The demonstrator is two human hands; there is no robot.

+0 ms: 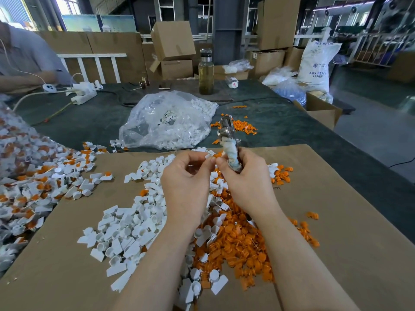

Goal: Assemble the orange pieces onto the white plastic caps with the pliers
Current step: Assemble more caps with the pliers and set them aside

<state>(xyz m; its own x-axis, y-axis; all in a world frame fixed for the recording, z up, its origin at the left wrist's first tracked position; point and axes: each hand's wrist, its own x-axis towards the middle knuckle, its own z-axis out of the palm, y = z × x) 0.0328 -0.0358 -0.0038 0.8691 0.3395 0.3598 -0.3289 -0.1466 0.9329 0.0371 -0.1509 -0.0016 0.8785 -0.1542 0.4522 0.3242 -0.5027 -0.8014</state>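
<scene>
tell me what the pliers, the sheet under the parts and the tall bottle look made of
Pliers: shiny bare metal head, handles wrapped in what looks like cloth tape. Sheet: matte brown cardboard, edge visible. Bottle: clear, glossy, glass or hard plastic; yellowish liquid shows through.

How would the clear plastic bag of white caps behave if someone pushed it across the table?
The clear bag would probably slump and deform rather than slide stiffly, since its film is crumpled. Its open edge lies beside spilled white caps, so more could spill.
</scene>
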